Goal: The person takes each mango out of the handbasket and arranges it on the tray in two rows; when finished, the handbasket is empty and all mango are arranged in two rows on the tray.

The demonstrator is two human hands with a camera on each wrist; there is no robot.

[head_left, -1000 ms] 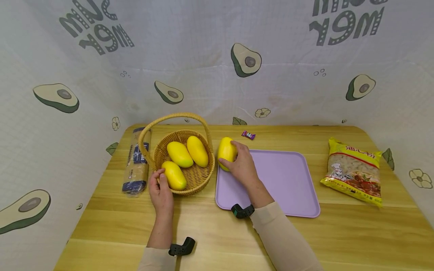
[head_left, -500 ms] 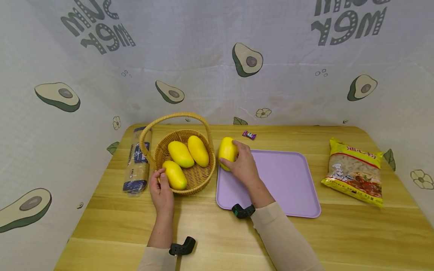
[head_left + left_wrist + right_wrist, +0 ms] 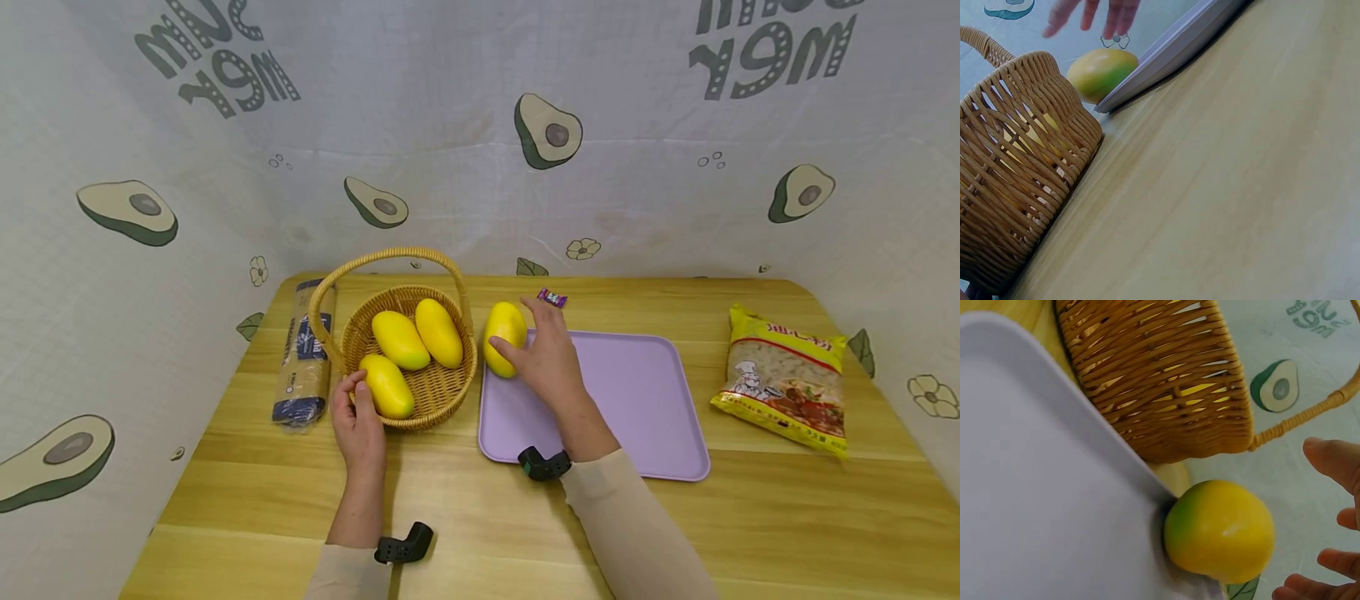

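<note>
My right hand (image 3: 551,358) is spread beside a yellow mango (image 3: 505,337), thumb and fingers apart. That mango rests at the far left corner of a lilac tray (image 3: 630,400). In the right wrist view, a gap shows between the mango (image 3: 1219,531) and the fingers. A wicker basket (image 3: 442,404) with a tall arched handle holds several more mangoes (image 3: 399,340). My left hand (image 3: 358,425) grips the basket's near left rim, fingers curved along it, close to the nearest mango (image 3: 386,387). In the left wrist view, the basket's woven side (image 3: 1022,150) hides most of its contents.
Left of the basket lies a brown and blue wrapped package (image 3: 302,358). A small purple wrapped candy (image 3: 552,298) sits behind the tray. A yellow printed food bag (image 3: 783,379) lies at the right of the wooden table (image 3: 465,525). Behind hangs an avocado-print cloth (image 3: 450,125).
My right hand has let go of the mango, opening its fingers and drawing slightly right. The mango stays at the tray's corner. My left hand has kept its place on the basket.
</note>
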